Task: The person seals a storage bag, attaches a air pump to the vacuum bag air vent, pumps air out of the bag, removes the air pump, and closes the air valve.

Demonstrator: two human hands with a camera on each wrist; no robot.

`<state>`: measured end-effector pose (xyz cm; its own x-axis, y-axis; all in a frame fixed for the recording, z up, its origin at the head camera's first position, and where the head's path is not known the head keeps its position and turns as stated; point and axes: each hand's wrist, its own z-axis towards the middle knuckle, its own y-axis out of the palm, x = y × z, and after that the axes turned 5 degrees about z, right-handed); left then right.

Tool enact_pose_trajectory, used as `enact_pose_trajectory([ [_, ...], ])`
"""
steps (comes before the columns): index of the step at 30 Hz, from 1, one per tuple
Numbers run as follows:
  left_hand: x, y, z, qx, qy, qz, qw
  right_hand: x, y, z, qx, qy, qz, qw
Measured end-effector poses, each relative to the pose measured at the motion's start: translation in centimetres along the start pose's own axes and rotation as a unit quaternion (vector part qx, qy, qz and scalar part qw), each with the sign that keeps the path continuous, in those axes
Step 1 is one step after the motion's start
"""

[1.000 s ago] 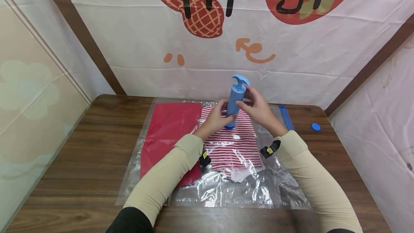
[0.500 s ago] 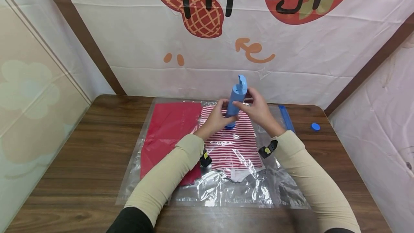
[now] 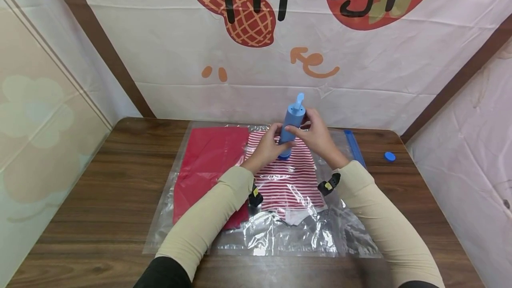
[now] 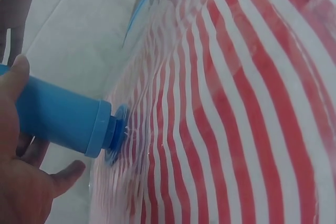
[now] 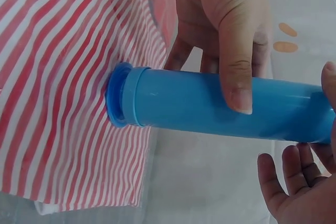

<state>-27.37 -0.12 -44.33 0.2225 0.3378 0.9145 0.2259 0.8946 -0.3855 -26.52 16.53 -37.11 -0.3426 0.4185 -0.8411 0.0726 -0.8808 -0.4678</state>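
A light blue hand pump [image 3: 293,117] stands slightly tilted on the striped part of a clear plastic storage bag [image 3: 240,243]. Its darker blue foot [image 5: 116,95] sits against the plastic in the right wrist view, and its handle [image 3: 299,100] is seen nearly end-on. My left hand [image 3: 266,146] holds the lower part of the barrel, thumb across the near side. Higher up, my right hand [image 3: 316,134] grips the barrel close below its top. Inside the bag lie a red-and-white striped garment [image 3: 288,186] and a folded red cloth [image 3: 212,168].
A blue strip [image 3: 354,148] lies along the bag's right edge, with a round blue cap [image 3: 390,157] farther right on the wooden table [image 3: 100,199]. Behind the table hangs a white printed curtain [image 3: 168,48], with more cloth at both sides.
The pump's handle has turned from broadside to nearly end-on, while its foot stays put on the bag. My right hand has shifted slightly left and down on the barrel; the left has barely moved.
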Motion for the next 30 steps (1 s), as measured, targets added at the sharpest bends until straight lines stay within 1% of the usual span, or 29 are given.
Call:
enact_pose_trajectory([
  [5, 0.0, -0.3, -0.2, -0.007, 0.001, 0.016, 0.9998, 0.4, -0.1, -0.1, -0.005, 0.003, 0.019, 1.0],
  [10, -0.1, -0.4, 0.0, -0.019, 0.025, 0.031, 0.999, 0.6, -0.4, -0.4, -0.02, 0.014, 0.048, 0.999],
  [12, -0.1, -0.4, 0.1, -0.02, 0.033, 0.036, 0.9986, 0.6, -0.6, -0.4, -0.03, 0.01, 0.061, 0.998],
  [14, -0.1, -0.5, 0.1, -0.018, 0.035, 0.04, 0.9984, 0.6, -0.7, -0.4, -0.042, 0.0, 0.073, 0.996],
  [17, -0.1, -0.5, 0.2, -0.014, 0.03, 0.03, 0.999, 0.6, -0.9, -0.3, -0.057, -0.015, 0.085, 0.995],
  [23, -0.1, -0.5, 0.2, -0.006, 0.018, -0.004, 0.9998, 0.3, -1.0, -0.2, -0.065, -0.015, 0.11, 0.992],
  [30, -0.4, -0.5, 0.2, 0.004, 0.033, -0.008, 0.9994, 0.1, -1.0, -0.3, -0.06, -0.014, 0.118, 0.991],
])
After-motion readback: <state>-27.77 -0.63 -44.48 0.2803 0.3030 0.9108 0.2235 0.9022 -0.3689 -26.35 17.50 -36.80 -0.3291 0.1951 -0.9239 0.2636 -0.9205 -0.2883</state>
